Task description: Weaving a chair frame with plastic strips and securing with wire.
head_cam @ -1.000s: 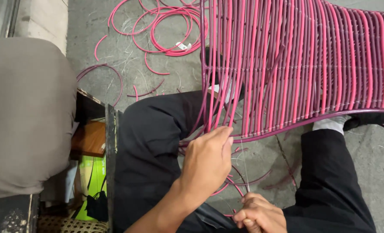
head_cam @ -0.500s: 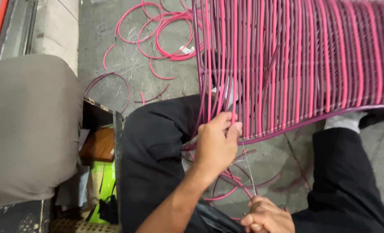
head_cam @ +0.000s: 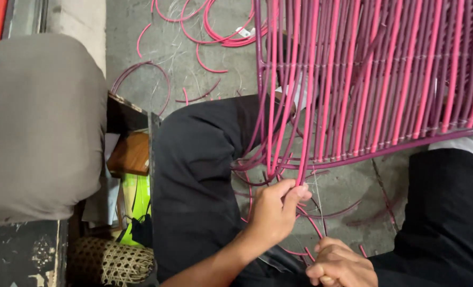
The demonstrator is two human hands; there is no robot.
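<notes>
My left hand (head_cam: 275,211) comes up from the bottom edge of view, forearm angled up & to the right, wrist about straight, back of hand toward me. Thumb & index fingertips (head_cam: 299,192) are pressed together, pinching a pink plastic cord (head_cam: 306,143) at its lower end; other fingers curl loosely under. The cord runs straight up from the pinch into the woven frame (head_cam: 385,79), just below the frame's lower purple rail (head_cam: 364,154), near its left corner. So the cord is betw. my fingertips, w/ the rail just above them, not touching the hand.

My right hand (head_cam: 340,264) sits low, at the bottom edge, below & right of the left, near it but apart. Fingers are curled in, closed like a fist; can't tell what's inside, though thin strands (head_cam: 317,212) lead down to it from the rail.

Frame stands over my lap, betw. my knees in black trousers (head_cam: 199,175). Loose pink cord offcuts (head_cam: 210,32) lie on the concrete floor (head_cam: 348,186) past the frame's top left corner. A grey cushion (head_cam: 34,127) is at the left, w/ a woven basket (head_cam: 114,261) at the bottom left.
</notes>
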